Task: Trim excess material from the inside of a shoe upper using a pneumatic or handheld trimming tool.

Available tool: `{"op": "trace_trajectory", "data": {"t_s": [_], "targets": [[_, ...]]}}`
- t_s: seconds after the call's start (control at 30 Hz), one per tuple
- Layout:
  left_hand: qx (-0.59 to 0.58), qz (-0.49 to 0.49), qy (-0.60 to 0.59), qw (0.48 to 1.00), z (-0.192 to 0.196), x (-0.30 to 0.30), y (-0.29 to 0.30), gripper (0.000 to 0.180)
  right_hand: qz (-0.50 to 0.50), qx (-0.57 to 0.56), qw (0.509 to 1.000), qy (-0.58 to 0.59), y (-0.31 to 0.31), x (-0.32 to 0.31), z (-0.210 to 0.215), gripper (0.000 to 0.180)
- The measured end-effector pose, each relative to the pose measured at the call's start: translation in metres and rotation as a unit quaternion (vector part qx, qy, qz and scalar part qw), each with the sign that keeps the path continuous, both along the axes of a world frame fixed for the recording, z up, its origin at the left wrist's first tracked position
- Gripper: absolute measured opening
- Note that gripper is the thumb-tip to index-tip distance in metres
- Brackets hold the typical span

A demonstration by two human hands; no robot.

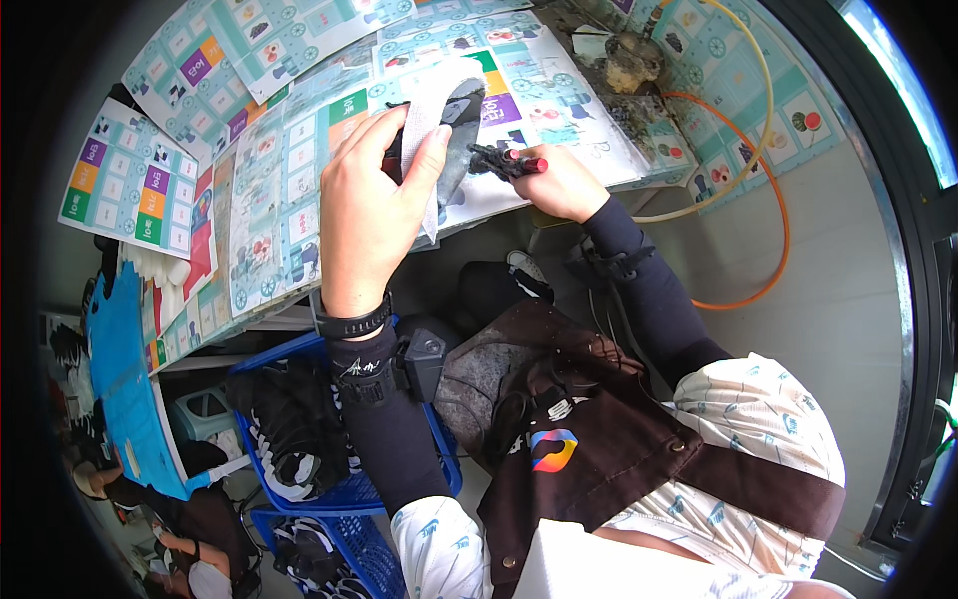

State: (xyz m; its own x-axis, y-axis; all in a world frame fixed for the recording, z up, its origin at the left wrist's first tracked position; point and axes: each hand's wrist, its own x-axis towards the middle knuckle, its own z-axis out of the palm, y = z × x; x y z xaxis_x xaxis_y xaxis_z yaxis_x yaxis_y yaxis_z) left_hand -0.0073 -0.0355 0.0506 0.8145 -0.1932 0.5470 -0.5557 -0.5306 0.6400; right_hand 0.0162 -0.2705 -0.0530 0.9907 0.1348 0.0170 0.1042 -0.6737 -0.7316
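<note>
L hand (369, 215), upper ctr of frame, holds a curved white-and-grey piece (462, 145) up off the counter (639, 115): thumb on the near side, other fingers round the far side, so narrow grip. Piece stands roughly on edge, white face toward the L hand, dark grey face toward the R hand (567, 188).

R hand, just right of ctr, upper half: fingers closed round a black, crusted-looking tool w/ red ends (507, 163). Its dark tip points left, v. near the grey face; can't tell if touching.

Counter is covered w/ printed sheets (309, 40), mostly pale blue & white w/ green, orange & purple blocks. Upper right: brown lumpy pot (634, 62) on a grimy patch, plus yellow hose (770, 85) & orange hose (788, 230) looping down beside the wall.

Left edge: white rolls (165, 272) & a blue sheet (120, 374). Lower left: blue basket (374, 491) w/ black-and-white shoes (294, 439), second blue basket (361, 549) below it, also w/ shoes; co-worker (195, 529) in the far lower-left corner. Lower ctr: wearer's dark brown apron (589, 399), over a white patterned shirt (763, 419).
</note>
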Motion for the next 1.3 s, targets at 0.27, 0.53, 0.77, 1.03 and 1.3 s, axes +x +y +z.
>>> {"op": "trace_trajectory", "data": {"t_s": [0.27, 0.53, 0.77, 1.03, 1.3], "targets": [[0.026, 0.005, -0.004, 1.0, -0.002, -0.001, 0.005, 0.036, -0.028, 0.009, 1.0, -0.009, 0.002, 0.002, -0.002, 0.026], [0.021, 0.003, -0.006, 1.0, -0.005, -0.001, 0.008, 0.037, -0.002, 0.017, 1.0, -0.008, 0.007, -0.007, 0.0, 0.022], [-0.016, 0.018, 0.011, 1.0, -0.004, -0.009, 0.015, 0.028, 0.024, 0.045, 0.996, 0.074, 0.011, -0.009, 0.004, 0.023], [-0.079, 0.017, 0.06, 0.995, -0.02, -0.014, 0.037, 0.03, 0.085, 0.073, 0.99, 0.091, 0.013, -0.01, 0.008, 0.024], [-0.074, 0.015, 0.065, 0.995, -0.03, -0.014, 0.038, 0.037, 0.049, 0.073, 0.995, 0.043, 0.026, 0.004, 0.004, 0.02]]}}
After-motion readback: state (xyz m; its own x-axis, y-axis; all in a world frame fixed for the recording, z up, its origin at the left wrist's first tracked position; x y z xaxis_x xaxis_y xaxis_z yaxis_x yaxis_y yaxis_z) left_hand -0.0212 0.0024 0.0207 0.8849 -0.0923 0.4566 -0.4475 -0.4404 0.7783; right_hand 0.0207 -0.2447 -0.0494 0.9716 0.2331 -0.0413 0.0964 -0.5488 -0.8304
